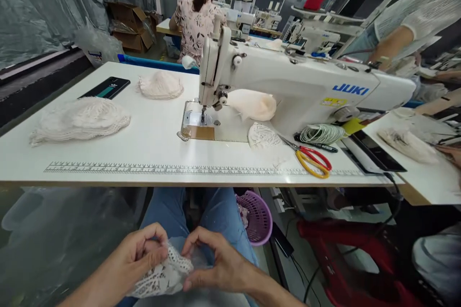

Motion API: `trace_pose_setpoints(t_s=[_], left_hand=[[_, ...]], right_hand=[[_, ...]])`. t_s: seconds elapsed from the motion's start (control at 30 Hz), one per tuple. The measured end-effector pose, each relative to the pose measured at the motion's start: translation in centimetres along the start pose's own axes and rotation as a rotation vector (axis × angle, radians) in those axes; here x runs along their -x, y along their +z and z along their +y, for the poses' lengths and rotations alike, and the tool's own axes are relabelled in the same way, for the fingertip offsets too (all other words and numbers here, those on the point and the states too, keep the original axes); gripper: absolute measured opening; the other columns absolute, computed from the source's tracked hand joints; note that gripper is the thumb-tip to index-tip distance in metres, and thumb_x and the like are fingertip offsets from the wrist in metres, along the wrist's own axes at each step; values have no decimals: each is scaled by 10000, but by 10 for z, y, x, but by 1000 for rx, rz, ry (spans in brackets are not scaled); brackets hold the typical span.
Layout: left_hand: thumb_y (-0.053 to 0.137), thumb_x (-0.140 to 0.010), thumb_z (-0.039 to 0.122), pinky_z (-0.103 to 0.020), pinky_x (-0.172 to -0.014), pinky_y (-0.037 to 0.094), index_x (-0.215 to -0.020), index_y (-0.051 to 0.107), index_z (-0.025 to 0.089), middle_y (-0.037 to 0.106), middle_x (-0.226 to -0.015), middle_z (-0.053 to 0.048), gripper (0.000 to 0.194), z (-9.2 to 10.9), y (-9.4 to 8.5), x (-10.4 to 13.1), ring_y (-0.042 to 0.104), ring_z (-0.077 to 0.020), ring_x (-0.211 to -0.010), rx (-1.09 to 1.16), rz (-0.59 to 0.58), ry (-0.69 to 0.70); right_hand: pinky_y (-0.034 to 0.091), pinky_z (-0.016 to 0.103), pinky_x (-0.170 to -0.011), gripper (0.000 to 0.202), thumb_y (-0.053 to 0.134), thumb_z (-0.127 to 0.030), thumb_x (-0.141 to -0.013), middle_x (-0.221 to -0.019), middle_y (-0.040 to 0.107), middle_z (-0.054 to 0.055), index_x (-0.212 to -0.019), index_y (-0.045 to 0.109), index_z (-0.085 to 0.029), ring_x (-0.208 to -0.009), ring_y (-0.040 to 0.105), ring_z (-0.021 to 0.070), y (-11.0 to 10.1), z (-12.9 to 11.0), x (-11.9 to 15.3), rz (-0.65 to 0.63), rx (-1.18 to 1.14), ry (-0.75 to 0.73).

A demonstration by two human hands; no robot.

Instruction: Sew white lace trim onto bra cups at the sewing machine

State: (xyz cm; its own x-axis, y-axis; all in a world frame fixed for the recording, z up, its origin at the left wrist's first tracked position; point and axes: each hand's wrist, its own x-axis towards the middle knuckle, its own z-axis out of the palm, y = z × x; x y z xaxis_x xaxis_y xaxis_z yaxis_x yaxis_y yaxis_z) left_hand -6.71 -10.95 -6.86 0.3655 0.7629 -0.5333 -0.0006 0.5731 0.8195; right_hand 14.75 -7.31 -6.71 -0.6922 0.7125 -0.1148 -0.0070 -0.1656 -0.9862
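Over my lap I hold a piece of white lace fabric [163, 276] with openwork patterning. My left hand [140, 259] pinches it at the left, thumb on top and fingers curled. Closed on its right edge, my right hand [219, 261] grips between thumb and fingers, where some thin sheer material also shows. Above, on the white table [151, 153], stands a white sewing machine [288, 74] marked JUKI. A stack of white lace pieces [82, 117] lies at the left, with a smaller cream stack [161, 85] behind it. Another lace piece [264, 135] rests beside the machine bed.
Scissors [312, 160] with red and yellow handles lie near the table's front edge, by a coil of pale cord [321, 133]. A phone [106, 88] sits at the back left. Under the table is a purple basket [258, 218]. A co-worker [200, 19] sits ahead.
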Motion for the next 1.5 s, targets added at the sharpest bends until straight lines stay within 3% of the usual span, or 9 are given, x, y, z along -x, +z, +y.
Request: trace_pose_setpoints(t_s=[0.13, 0.2, 0.3, 0.47, 0.6, 0.7, 0.83, 1.13, 1.5], left_hand=[[593, -830, 562, -197, -451, 173, -1102, 431, 253, 308, -523, 124, 442, -13, -1, 7, 211, -68, -459, -13, -10, -26], [655, -793, 530, -194, -489, 247, -1145, 434, 261, 448, -591, 90, 495, -15, 0, 9, 321, -78, -503, -13, -40, 4], [702, -756, 464, -229, -613, 357, -1080, 516, 250, 614, -832, -1, 431, -10, 6, 9, 474, -136, -679, -80, -58, -11], [645, -766, 381, -244, -676, 360, -799, 578, 213, 534, -747, 22, 184, 6, 12, 1, 476, -163, -728, -348, -69, -44], [645, -752, 387, -237, -667, 353, -759, 592, 214, 528, -758, 20, 182, 12, 14, -5, 473, -166, -724, -438, -103, 30], [603, -795, 442, -239, -675, 366, -710, 608, 204, 548, -742, 7, 253, 14, 14, -5, 493, -175, -725, -447, -44, 67], [543, -822, 542, -233, -644, 372, -734, 613, 191, 531, -709, 3, 368, 14, 11, -4, 473, -172, -705, -436, -11, -5], [475, -846, 589, -218, -589, 304, -671, 502, 205, 401, -645, 41, 422, 7, 7, -1, 392, -144, -629, -465, 105, -78], [522, -822, 572, -214, -568, 293, -656, 491, 221, 397, -575, 51, 389, 16, 20, 4, 380, -145, -592, -561, 191, -28]], right_hand=[[383, 225, -655, 302, 785, -395, -697, -713, 558, -15, -812, 666, -142, -690, 500, 115, 4, 7, 2, 13, -86, 47], [376, 227, -651, 275, 766, -391, -723, -706, 552, -16, -795, 678, -141, -677, 489, 108, 2, 7, 3, 25, -84, 55], [378, 227, -649, 236, 743, -372, -758, -719, 555, -9, -781, 699, -141, -674, 492, 105, -4, 7, 4, 4, -61, 11], [377, 232, -619, 230, 674, -369, -829, -722, 553, 12, -820, 736, -148, -687, 506, 119, -13, 5, 5, -53, -15, -71], [384, 235, -626, 292, 665, -444, -819, -723, 566, 11, -811, 721, -158, -683, 512, 119, -18, 2, 5, -21, 28, -62], [394, 237, -627, 355, 683, -517, -774, -745, 581, 15, -775, 695, -162, -698, 527, 126, -20, 4, 5, -10, 58, -53], [432, 265, -697, 409, 719, -574, -704, -821, 625, 38, -722, 670, -168, -783, 584, 159, -19, 12, 4, -33, 74, -124], [435, 229, -614, 426, 587, -556, -830, -713, 649, 25, -733, 658, -147, -670, 587, 138, -21, 16, 4, -48, 113, 83], [361, 196, -527, 248, 619, -334, -790, -629, 601, -15, -624, 555, -162, -566, 511, 92, -12, 21, 10, 16, 118, 95]])
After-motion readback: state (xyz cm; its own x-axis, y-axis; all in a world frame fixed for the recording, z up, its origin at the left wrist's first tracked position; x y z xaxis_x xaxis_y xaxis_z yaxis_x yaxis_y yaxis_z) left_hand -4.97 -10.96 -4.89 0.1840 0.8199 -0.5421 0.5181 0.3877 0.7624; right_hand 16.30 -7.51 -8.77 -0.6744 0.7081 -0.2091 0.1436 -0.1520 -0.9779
